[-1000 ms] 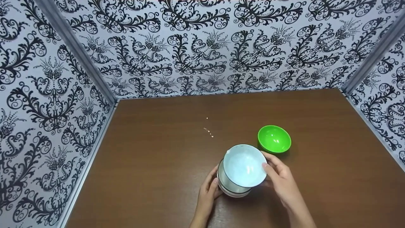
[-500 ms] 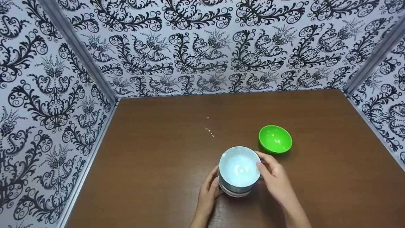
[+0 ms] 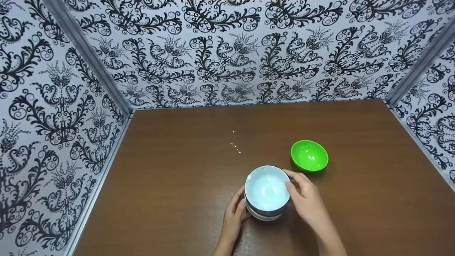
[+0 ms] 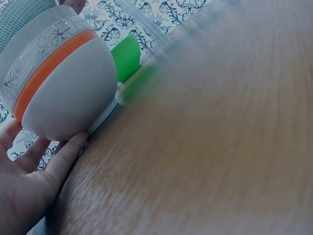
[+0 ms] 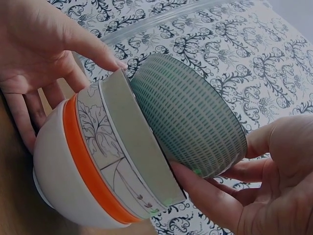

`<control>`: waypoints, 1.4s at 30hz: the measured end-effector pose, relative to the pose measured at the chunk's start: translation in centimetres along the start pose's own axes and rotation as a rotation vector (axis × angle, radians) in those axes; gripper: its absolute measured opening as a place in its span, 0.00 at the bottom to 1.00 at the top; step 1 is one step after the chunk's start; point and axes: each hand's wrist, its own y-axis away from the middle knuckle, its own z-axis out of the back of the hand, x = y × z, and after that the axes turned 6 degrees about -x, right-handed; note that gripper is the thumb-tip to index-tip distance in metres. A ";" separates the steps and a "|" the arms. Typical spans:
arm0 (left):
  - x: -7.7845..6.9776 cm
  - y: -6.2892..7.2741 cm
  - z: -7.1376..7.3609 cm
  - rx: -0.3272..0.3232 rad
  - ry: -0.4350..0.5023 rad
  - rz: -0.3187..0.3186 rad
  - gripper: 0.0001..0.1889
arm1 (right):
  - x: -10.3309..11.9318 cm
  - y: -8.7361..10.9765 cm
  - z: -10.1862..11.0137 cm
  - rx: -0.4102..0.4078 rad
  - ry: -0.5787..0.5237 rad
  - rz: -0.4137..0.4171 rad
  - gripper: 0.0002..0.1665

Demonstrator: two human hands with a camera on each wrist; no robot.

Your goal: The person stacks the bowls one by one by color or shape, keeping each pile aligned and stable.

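A patterned bowl [image 3: 267, 188], pale blue inside and covered with small green dashes outside, sits tilted in the mouth of a larger white bowl [image 5: 58, 156]. That larger bowl has an orange band and a drawn leaf design, and stands on the table. A pale grey-green band under its dark rim may be a second nested bowl; I cannot tell. My right hand [image 3: 305, 197] pinches the patterned bowl's right side, thumb at the rim and fingers outside. My left hand [image 3: 233, 217] holds the white bowl's left side, its thumb near the rim in the right wrist view.
A bright green bowl [image 3: 309, 155] stands upright on the brown table [image 3: 170, 170], just beyond my right hand. Small pale specks [image 3: 235, 146] lie near the table's middle. Patterned walls [image 3: 227, 53] enclose the back and sides.
My right hand has moved left and lowered the patterned bowl into the white bowl's mouth. The left hand and the green bowl have stayed in place.
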 end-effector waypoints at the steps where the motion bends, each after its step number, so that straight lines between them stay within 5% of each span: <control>1: 0.0 0.0 0.0 0.000 0.000 -0.001 0.29 | 0.1 0.0 0.0 0.001 0.012 0.001 0.21; 13: 0.0 0.0 0.0 -0.002 0.000 -0.012 0.29 | 0.6 0.0 -0.2 0.016 0.132 -0.020 0.21; 42: -0.1 0.1 0.0 -0.007 -0.006 0.001 0.28 | 0.6 -0.3 -1.1 -0.163 0.271 0.050 0.13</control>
